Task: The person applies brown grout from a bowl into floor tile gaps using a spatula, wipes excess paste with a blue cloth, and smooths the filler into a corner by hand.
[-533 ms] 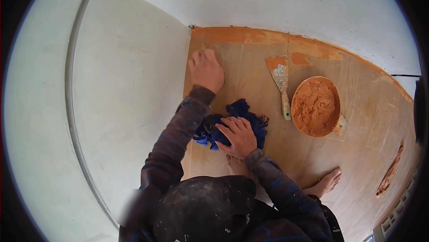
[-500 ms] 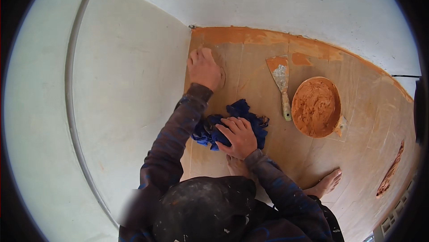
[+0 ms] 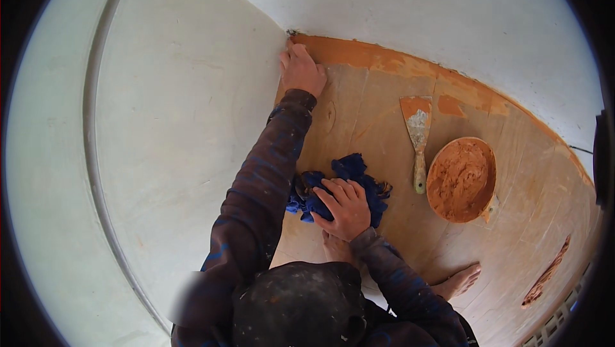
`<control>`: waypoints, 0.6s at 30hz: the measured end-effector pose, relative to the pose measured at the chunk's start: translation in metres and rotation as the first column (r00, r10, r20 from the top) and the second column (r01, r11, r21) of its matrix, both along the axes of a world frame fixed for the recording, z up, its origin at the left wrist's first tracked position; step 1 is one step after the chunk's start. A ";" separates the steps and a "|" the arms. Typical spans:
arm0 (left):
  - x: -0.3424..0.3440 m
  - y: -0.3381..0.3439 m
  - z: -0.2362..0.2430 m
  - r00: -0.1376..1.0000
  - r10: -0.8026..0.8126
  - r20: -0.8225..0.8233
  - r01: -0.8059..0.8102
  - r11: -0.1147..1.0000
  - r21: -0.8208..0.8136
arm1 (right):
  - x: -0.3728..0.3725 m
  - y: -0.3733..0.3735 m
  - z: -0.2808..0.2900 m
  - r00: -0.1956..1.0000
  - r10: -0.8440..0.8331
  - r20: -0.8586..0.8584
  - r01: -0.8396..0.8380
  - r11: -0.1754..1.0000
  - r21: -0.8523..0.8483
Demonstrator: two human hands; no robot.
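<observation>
The person's left hand (image 3: pixel 302 70) presses flat, fingers spread, into the orange-filled corner at twelve o'clock on the pale plywood floor (image 3: pixel 512 174), while the right hand (image 3: pixel 344 206) grips the crumpled blue cloth (image 3: pixel 359 177) at six o'clock, so wiping that seam seems the step in hand.

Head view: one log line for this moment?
left hand: pressed at board corner | right hand: on blue rag | putty knife, paste bowl: idle
</observation>
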State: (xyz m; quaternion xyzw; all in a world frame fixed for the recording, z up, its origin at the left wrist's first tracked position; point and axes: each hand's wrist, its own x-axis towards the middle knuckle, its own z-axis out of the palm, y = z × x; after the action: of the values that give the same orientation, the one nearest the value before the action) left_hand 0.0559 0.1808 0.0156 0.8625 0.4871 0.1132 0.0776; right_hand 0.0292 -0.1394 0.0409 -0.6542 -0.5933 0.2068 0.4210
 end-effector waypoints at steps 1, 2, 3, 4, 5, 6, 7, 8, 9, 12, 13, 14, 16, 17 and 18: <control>0.000 0.003 -0.003 1.000 0.004 0.019 -0.005 0.998 0.066 | -0.001 0.001 0.001 1.000 0.004 0.001 -0.004 1.000 -0.002; 0.000 0.005 -0.006 0.999 0.006 0.036 -0.011 0.991 0.133 | -0.002 0.002 0.001 1.000 0.016 0.001 -0.016 1.000 0.001; 0.005 0.003 -0.006 0.999 0.015 0.042 -0.020 0.992 0.128 | -0.001 0.002 0.000 1.000 0.007 0.003 -0.007 1.000 -0.004; 0.011 0.001 -0.006 0.998 0.029 0.047 -0.032 0.997 0.067 | 0.001 0.001 -0.001 1.000 -0.002 0.006 0.002 1.000 -0.008; 0.017 -0.002 -0.006 0.998 0.042 0.051 -0.042 0.999 0.006 | 0.003 0.001 -0.002 1.000 0.006 0.010 -0.006 1.000 -0.013; 0.017 -0.001 -0.010 0.997 0.053 0.049 -0.053 0.999 0.006 | 0.002 0.002 0.000 1.000 -0.005 0.007 0.005 1.000 -0.004; 0.017 0.000 -0.014 0.992 0.080 0.102 -0.085 0.995 0.046 | 0.001 0.003 0.001 1.000 -0.017 0.003 0.017 1.000 0.006; 0.017 0.000 -0.018 0.982 0.105 0.155 -0.119 0.989 0.085 | -0.001 0.004 0.002 1.000 -0.008 0.001 0.008 1.000 0.006; 0.019 -0.001 -0.020 0.981 0.112 0.157 -0.126 0.989 0.082 | 0.000 0.004 0.001 1.000 -0.010 0.000 0.010 1.000 0.006; 0.025 -0.001 -0.018 0.957 0.206 0.204 -0.216 0.976 0.028 | 0.000 0.005 0.001 1.000 -0.011 0.000 0.011 1.000 0.003; 0.027 0.000 -0.013 0.948 0.246 0.204 -0.240 0.969 -0.053 | 0.001 0.006 0.002 1.000 -0.016 -0.002 0.016 1.000 0.001; 0.028 0.000 -0.008 0.937 0.285 0.201 -0.262 0.956 -0.134 | 0.002 0.006 0.003 1.000 -0.009 0.008 0.009 1.000 0.000; 0.026 0.000 -0.006 0.927 0.280 0.250 -0.251 0.958 -0.142 | 0.000 0.005 0.002 1.000 -0.003 0.009 0.004 1.000 -0.016; 0.025 -0.001 -0.006 0.916 0.271 0.296 -0.235 0.960 -0.153 | 0.000 0.005 0.003 1.000 0.001 0.012 -0.001 1.000 -0.011; 0.025 -0.004 -0.007 0.913 0.275 0.300 -0.239 0.959 -0.152 | 0.000 0.005 0.003 1.000 0.001 0.016 0.000 1.000 -0.017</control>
State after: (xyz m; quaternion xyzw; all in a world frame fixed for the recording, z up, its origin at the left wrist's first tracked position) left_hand 0.0813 0.1771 0.0089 0.7554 0.5831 0.2327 0.1875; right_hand 0.0290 -0.1343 0.0440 -0.6593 -0.5950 0.2069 0.4106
